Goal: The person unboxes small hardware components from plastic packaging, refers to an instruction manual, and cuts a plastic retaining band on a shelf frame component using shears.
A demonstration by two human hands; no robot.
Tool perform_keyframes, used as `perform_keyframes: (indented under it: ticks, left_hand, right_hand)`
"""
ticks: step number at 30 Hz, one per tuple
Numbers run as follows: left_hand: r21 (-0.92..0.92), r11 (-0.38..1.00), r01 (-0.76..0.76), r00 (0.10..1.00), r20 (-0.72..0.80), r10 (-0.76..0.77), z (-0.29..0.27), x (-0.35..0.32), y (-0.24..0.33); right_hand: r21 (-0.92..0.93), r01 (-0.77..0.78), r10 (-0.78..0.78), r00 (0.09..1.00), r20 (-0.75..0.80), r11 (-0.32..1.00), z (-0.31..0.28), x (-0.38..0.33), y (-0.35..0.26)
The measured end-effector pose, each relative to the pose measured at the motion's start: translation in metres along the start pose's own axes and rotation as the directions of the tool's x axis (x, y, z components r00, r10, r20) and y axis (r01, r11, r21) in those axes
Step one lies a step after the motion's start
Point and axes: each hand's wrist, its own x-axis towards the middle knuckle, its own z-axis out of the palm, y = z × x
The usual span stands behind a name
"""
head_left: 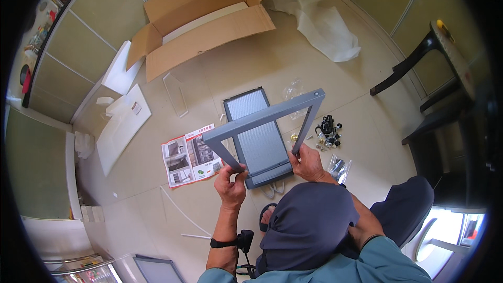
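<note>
A grey metal frame (267, 114) is raised in front of me, its long crossbar slanting up to the right. My left hand (230, 186) grips the end of its left leg, fingers closed. My right hand (308, 163) is closed round the right leg's lower end. Beneath the frame, a grey ribbed panel with a dark rim (262, 149) lies on the floor, partly covered from view by the crossbar. To its left is a printed leaflet (191, 156) with pictures. Right of the panel sits a heap of small black and metal hardware parts (328, 133).
An opened cardboard box (209, 36) stands at the back, with white foam sheeting (327, 29) beside it. White foam boards (126, 126) lean and lie at left. A dark wooden chair (445, 73) stands at right. Near my right hand lies a small plastic bag of parts (339, 170).
</note>
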Motion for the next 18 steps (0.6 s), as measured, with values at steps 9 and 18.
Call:
perform_keyframes:
  ticks: [9,18]
  left_hand:
    - [-0.159,0.939,0.305,0.952,0.077,-0.296,-0.001,0.036,-0.01]
    - [-0.433,0.548,0.715,0.679,0.245,-0.692,-0.033,0.074,-0.05]
  right_hand:
    - [0.015,-0.299,0.291,0.938,0.189,0.954,-0.02,0.04,-0.014]
    - [0.555,-0.641,0.268,0.748,0.608,0.53,-0.043,0.085,-0.028]
